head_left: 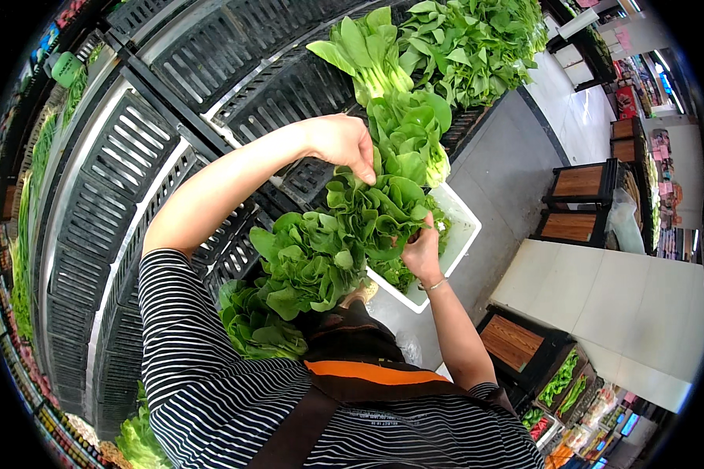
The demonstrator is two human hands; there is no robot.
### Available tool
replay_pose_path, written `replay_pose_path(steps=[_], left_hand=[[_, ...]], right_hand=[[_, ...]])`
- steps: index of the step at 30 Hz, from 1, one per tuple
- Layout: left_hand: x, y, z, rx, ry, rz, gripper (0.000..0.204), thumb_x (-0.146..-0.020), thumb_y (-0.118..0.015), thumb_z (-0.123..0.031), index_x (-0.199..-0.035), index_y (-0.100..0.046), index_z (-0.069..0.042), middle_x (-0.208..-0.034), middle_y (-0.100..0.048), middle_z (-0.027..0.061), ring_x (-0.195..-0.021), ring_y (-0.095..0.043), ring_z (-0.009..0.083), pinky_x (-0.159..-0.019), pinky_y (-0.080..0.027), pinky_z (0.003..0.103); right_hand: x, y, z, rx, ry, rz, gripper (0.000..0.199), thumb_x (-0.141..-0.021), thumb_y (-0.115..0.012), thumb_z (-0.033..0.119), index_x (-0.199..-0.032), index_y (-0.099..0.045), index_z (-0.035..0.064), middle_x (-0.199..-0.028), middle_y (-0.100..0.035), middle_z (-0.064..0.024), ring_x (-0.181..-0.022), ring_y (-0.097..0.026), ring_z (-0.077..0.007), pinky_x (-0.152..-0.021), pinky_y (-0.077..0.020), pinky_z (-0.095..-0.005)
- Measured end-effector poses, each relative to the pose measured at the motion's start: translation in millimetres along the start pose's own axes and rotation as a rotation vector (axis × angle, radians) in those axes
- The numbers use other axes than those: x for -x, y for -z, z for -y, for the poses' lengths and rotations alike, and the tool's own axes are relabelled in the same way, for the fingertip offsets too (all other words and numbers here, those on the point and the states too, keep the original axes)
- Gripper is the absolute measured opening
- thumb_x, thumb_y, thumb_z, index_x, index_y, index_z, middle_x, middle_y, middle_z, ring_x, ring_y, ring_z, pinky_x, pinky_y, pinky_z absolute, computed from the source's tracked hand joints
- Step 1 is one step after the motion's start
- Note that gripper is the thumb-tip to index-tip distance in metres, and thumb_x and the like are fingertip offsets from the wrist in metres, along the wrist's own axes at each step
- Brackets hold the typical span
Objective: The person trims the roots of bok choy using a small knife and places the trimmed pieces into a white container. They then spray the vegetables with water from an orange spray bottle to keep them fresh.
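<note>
A bunch of round-leaved, dark green leafy greens point(375, 211) is between my hands. My right hand point(422, 252) is closed on its right side, with some fingers hidden by leaves. My left hand point(348, 147) reaches over from the left, its fingers pinched at the top leaves of the same bunch. More of these greens point(305, 262) are piled just left and nearer to me. Beyond my left hand lie paler bok choy point(407, 129). Below my right hand, a white foam box point(463, 227) holds some green leaves.
Black slatted display racks point(242, 47) fill the left and far side. Larger bok choy point(368, 55) and a heap of leafy greens point(477, 47) lie at the far end. Grey floor point(501, 172) runs to the right, beside a pale counter point(594, 313) and wood-panelled stands point(579, 184).
</note>
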State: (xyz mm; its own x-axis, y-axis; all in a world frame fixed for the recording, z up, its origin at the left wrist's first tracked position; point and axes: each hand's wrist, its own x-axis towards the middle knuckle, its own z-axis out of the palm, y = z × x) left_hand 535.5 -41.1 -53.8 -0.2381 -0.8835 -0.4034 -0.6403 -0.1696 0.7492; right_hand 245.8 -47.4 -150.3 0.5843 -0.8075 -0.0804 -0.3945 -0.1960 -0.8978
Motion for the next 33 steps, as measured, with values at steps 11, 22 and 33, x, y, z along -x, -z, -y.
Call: replay_pose_path(steps=[11, 22, 33], left_hand=[[-14.2, 2.1, 21.3, -0.055, -0.175, -0.147, 0.020, -0.086, -0.066, -0.022, -0.093, -0.067, -0.003, -0.084, -0.069, 0.0128, -0.080, -0.065, 0.0256, -0.073, -0.049, 0.036], [-6.3, -37.0, 68.5, 0.315, -0.071, -0.382, 0.015, -0.095, -0.054, -0.017, -0.098, -0.053, -0.001, -0.084, -0.061, 0.0100, -0.081, -0.061, 0.0196, -0.072, -0.051, 0.034], [-1.0, -62.8, 97.5, 0.433, -0.158, -0.296, 0.018, -0.093, -0.051, -0.008, -0.107, -0.062, -0.003, -0.101, -0.063, 0.0053, -0.090, -0.062, 0.0135, -0.075, -0.056, 0.031]], right_hand=[[-0.5, 3.5, -2.1, 0.086, 0.146, 0.001, 0.041, -0.069, -0.071, -0.004, -0.103, -0.048, 0.0007, -0.066, -0.054, 0.0028, -0.052, -0.037, -0.0019, -0.045, -0.0303, -0.0210], [1.3, 3.1, -3.7, 0.048, 0.148, 0.035, 0.055, -0.068, -0.069, -0.010, -0.117, -0.047, -0.0014, -0.093, -0.064, -0.0059, -0.067, -0.053, -0.0097, -0.059, -0.0436, -0.0233], [6.2, 2.5, -15.7, 0.188, 0.204, 0.034, 0.046, -0.061, -0.067, 0.004, -0.106, -0.059, -0.0006, -0.109, -0.057, -0.0175, -0.103, -0.052, -0.0347, -0.089, -0.0435, -0.0403]])
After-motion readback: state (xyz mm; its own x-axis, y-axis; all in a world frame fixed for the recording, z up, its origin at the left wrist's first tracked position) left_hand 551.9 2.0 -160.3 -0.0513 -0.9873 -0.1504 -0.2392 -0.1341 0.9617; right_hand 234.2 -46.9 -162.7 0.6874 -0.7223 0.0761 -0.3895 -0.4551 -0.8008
